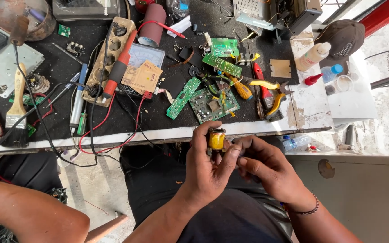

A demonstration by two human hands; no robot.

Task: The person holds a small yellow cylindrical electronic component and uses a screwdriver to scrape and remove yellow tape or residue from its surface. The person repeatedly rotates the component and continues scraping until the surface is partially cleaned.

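Observation:
My left hand (205, 168) grips a small yellow-taped transformer coil (216, 139) between thumb and fingers, just in front of the workbench edge. My right hand (266, 168) is closed beside it, fingertips pinching at the coil's right side; a thin wire or lead there is too small to make out. Both hands hover over my lap, below a green circuit board (212, 105) lying on the bench.
The black-topped workbench (167, 135) carries several green boards, yellow-handled pliers (271, 96), a screwdriver (241, 90), a power strip (106, 56), a brush (16, 112), red and black leads, and a glue bottle (314, 55). Another person's knee (32, 216) shows at lower left.

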